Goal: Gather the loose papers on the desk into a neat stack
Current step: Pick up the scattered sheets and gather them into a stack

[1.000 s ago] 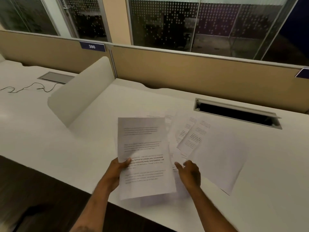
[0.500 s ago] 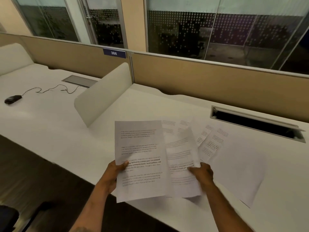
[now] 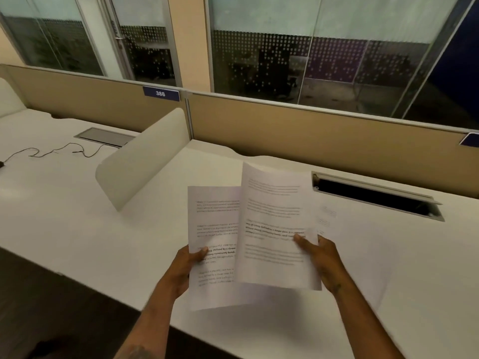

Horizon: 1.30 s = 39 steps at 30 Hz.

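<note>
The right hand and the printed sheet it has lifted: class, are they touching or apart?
Touching. The head view shows the right hand gripping the right sheet at its right edge, thumb lying across the printed face.

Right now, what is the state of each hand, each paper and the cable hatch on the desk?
left hand: shut on left sheet
left sheet: held up
right hand: shut on right sheet
right sheet: held up, overlapping left sheet
cable hatch: open
papers on desk: lying loose
</note>
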Tool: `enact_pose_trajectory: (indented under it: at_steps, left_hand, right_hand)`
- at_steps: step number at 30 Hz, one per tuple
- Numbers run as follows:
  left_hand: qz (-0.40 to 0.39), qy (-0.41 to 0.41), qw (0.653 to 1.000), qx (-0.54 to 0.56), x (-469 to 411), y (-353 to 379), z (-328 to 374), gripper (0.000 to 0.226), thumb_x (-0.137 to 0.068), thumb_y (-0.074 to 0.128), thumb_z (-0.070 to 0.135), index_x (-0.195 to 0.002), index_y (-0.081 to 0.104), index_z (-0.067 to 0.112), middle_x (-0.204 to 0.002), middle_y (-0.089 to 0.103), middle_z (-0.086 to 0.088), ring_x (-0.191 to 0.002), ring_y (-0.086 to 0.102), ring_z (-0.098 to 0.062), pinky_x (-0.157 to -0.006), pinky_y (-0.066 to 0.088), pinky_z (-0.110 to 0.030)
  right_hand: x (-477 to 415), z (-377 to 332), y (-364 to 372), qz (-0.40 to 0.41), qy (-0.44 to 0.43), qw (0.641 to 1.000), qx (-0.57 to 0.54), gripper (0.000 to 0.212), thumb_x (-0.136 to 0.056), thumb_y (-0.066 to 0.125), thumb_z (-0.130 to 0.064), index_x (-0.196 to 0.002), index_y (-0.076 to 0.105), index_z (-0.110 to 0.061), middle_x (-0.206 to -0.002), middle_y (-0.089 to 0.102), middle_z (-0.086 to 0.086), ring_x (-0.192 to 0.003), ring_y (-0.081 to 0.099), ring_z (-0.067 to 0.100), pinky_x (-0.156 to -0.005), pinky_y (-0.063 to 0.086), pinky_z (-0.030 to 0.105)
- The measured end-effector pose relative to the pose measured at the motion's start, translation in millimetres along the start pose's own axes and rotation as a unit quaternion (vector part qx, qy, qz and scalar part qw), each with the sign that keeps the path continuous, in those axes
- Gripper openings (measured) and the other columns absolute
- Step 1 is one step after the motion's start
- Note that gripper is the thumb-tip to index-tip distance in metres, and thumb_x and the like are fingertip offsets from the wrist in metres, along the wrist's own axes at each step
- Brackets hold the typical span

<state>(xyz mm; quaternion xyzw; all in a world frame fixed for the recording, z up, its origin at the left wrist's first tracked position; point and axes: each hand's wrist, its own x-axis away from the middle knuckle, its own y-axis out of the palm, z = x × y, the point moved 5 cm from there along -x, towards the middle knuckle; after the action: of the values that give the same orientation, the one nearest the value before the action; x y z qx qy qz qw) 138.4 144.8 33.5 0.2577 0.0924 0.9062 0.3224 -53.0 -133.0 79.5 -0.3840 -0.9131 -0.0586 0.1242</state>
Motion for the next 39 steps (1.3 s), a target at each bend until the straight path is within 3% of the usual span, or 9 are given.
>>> enact_pose_trajectory:
  at_steps: [5, 9, 13, 15, 17, 21, 25, 33, 39]
  left_hand:
    - [-0.033, 0.003, 0.999, -0.035, -14, 40, -7, 0.041, -0.101, 0.053, 0.033, -0.131, 0.063, 0.007, -0.128, 0.067, -0.025, -0.117, 0.066, -0.043, -0.101, 0.050, -0.061]
    - [-0.035, -0.024, 0.999, 0.005, -27, 65, -10, 0.068, -0.096, 0.032, 0.066, -0.134, 0.063, 0.018, -0.126, 0.069, -0.023, -0.117, 0.064, -0.048, -0.099, 0.047, -0.069]
    - [-0.047, 0.006, 0.997, -0.057, -36, 95, -12, 0.053, -0.084, 0.067, 0.052, -0.127, 0.065, 0.020, -0.121, 0.074, -0.016, -0.107, 0.071, -0.040, -0.093, 0.053, -0.064]
    - [-0.044, 0.007, 0.996, -0.081, -42, 106, -18, 0.070, -0.067, 0.086, 0.045, -0.126, 0.064, 0.014, -0.117, 0.075, -0.016, -0.103, 0.073, -0.038, -0.091, 0.056, -0.061]
    - [-0.036, 0.013, 0.995, -0.093, -49, 117, -22, 0.057, -0.077, 0.080, 0.033, -0.127, 0.063, 0.011, -0.110, 0.078, -0.015, -0.098, 0.075, -0.037, -0.087, 0.059, -0.058]
    - [-0.034, 0.011, 0.996, -0.085, -58, 131, -26, 0.026, -0.094, 0.061, 0.013, -0.120, 0.064, 0.012, -0.103, 0.079, -0.016, -0.091, 0.076, -0.037, -0.073, 0.063, -0.050]
    - [-0.023, 0.007, 0.998, -0.063, -62, 133, -27, 0.028, -0.094, 0.061, 0.009, -0.122, 0.063, 0.010, -0.109, 0.077, -0.019, -0.095, 0.075, -0.041, -0.078, 0.062, -0.056]
    - [-0.015, 0.005, 0.998, -0.063, -70, 122, -26, 0.036, -0.093, 0.064, 0.010, -0.129, 0.060, 0.008, -0.112, 0.076, -0.021, -0.095, 0.074, -0.043, -0.077, 0.061, -0.057]
    - [-0.017, 0.014, 0.998, -0.065, -74, 114, -15, 0.052, -0.080, 0.072, 0.019, -0.130, 0.059, 0.010, -0.117, 0.074, -0.022, -0.096, 0.074, -0.044, -0.081, 0.059, -0.063]
  right_hand:
    - [7, 29, 36, -0.031, 0.017, 0.999, -0.024, 0.037, -0.084, 0.077, -0.016, -0.118, 0.066, -0.025, -0.117, 0.075, 0.000, -0.105, 0.072, 0.020, -0.097, 0.056, 0.043]
    - [5, 36, 26, 0.020, 0.026, 0.999, 0.010, 0.045, -0.080, 0.081, -0.018, -0.120, 0.062, -0.018, -0.118, 0.073, 0.002, -0.100, 0.073, 0.020, -0.090, 0.060, 0.043]
    - [2, 32, 9, 0.037, 0.014, 0.998, 0.059, 0.043, -0.083, 0.078, -0.022, -0.120, 0.057, -0.017, -0.116, 0.071, 0.000, -0.097, 0.071, 0.016, -0.082, 0.062, 0.033]
    - [-2, 28, -6, 0.040, 0.011, 0.997, 0.069, 0.041, -0.084, 0.077, -0.026, -0.118, 0.057, -0.017, -0.115, 0.070, 0.000, -0.095, 0.071, 0.015, -0.077, 0.061, 0.028]
    - [-6, 30, -35, 0.089, 0.016, 0.992, 0.086, 0.039, -0.085, 0.075, -0.033, -0.115, 0.057, -0.017, -0.112, 0.069, 0.001, -0.092, 0.069, 0.015, -0.072, 0.056, 0.023]
    - [4, 71, -120, 0.304, 0.135, 0.900, 0.282, 0.053, -0.087, 0.064, -0.052, -0.122, 0.058, -0.012, -0.124, 0.061, 0.016, -0.110, 0.061, 0.035, -0.087, 0.051, 0.039]
    - [24, 113, -154, 0.311, 0.261, 0.802, 0.438, 0.072, -0.083, 0.062, -0.061, -0.125, 0.048, -0.004, -0.127, 0.051, 0.020, -0.116, 0.051, 0.038, -0.090, 0.049, 0.048]
    - [11, 134, -172, 0.387, 0.283, 0.859, 0.181, 0.052, -0.059, 0.075, -0.027, -0.107, 0.068, -0.006, -0.105, 0.071, 0.020, -0.094, 0.065, 0.042, -0.087, 0.055, 0.051]
    - [38, 25, -175, 0.525, 0.023, 0.846, 0.092, 0.024, -0.080, 0.070, -0.008, -0.104, 0.067, -0.003, -0.103, 0.072, 0.021, -0.092, 0.069, 0.041, -0.080, 0.058, 0.048]
